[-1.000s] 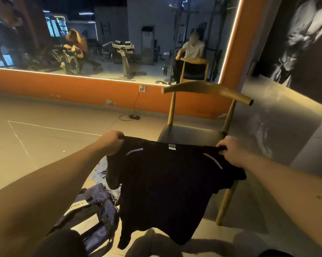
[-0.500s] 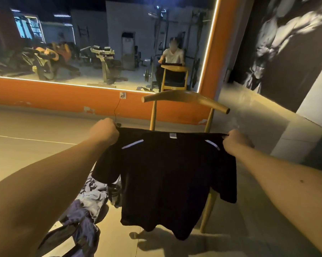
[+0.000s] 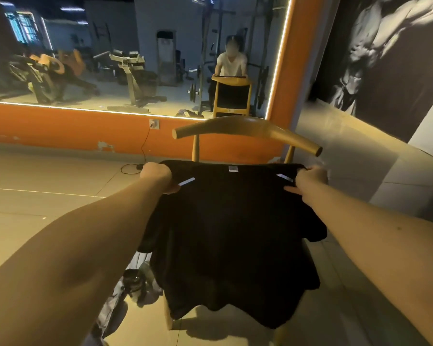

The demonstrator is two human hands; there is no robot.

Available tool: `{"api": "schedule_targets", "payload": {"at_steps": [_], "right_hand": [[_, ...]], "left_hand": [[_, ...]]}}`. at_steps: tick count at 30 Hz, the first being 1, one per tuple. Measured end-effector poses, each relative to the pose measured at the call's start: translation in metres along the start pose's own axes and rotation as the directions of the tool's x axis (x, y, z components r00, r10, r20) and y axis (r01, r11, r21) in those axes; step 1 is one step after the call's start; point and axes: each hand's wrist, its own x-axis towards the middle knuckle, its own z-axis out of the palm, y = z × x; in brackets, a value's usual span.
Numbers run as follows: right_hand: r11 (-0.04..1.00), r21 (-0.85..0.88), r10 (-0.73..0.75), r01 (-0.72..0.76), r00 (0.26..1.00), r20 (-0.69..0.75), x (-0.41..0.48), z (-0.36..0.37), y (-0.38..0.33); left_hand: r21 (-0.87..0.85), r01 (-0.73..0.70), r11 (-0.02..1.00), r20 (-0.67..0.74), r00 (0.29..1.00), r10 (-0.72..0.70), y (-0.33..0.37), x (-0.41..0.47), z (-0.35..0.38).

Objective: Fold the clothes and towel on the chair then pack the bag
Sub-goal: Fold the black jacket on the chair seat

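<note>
Black T-shirt (image 3: pixel 230 233) — now lifted across chair (image 3: pixel 248 127), frame centre; left hand (image 3: pixel 156 177), right hand (image 3: pixel 310 179) clenched on its shoulders — folding probably next.

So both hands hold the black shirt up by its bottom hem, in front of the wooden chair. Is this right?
Not quite: the head view shows the left hand and right hand gripping the black shirt at its shoulders, neck label on top, hem hanging down. It is indeed in front of the wooden chair.
</note>
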Motion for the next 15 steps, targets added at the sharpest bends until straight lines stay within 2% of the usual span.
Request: {"api": "schedule_targets", "payload": {"at_steps": [1,2,3,5,8,11,15], "right_hand": [[0.997,-0.057,-0.059,0.058,0.998,-0.009,0.013,0.006,0.006],[0.985,-0.136,-0.106,0.102,0.994,-0.023,0.026,0.014,0.012],[0.965,-0.217,-0.157,0.148,0.987,-0.026,0.038,0.021,0.019],[0.927,-0.307,-0.224,0.214,0.975,0.004,0.071,0.035,0.032],[0.886,-0.375,-0.271,0.275,0.96,0.062,0.121,0.056,0.051],[0.868,-0.426,-0.243,0.256,0.966,0.084,0.165,0.08,0.074],[0.855,-0.459,-0.272,0.243,0.962,0.003,0.2,0.104,0.102]], "left_hand": [[-0.001,-0.007,1.0,-0.012,1.0,0.007,0.007,0.005,0.013],[-0.056,0.004,0.998,-0.037,0.999,-0.006,0.008,0.012,0.024],[-0.163,0.044,0.986,-0.006,0.999,-0.045,0.011,0.027,0.034],[-0.083,-0.038,0.996,-0.031,0.999,0.036,0.003,0.058,0.064],[-0.067,-0.014,0.998,0.045,0.999,0.017,-0.014,0.106,0.105],[-0.044,-0.01,0.999,0.13,0.991,0.016,-0.03,0.142,0.141],[-0.072,-0.016,0.997,0.042,0.999,0.019,-0.036,0.17,0.174]]}}
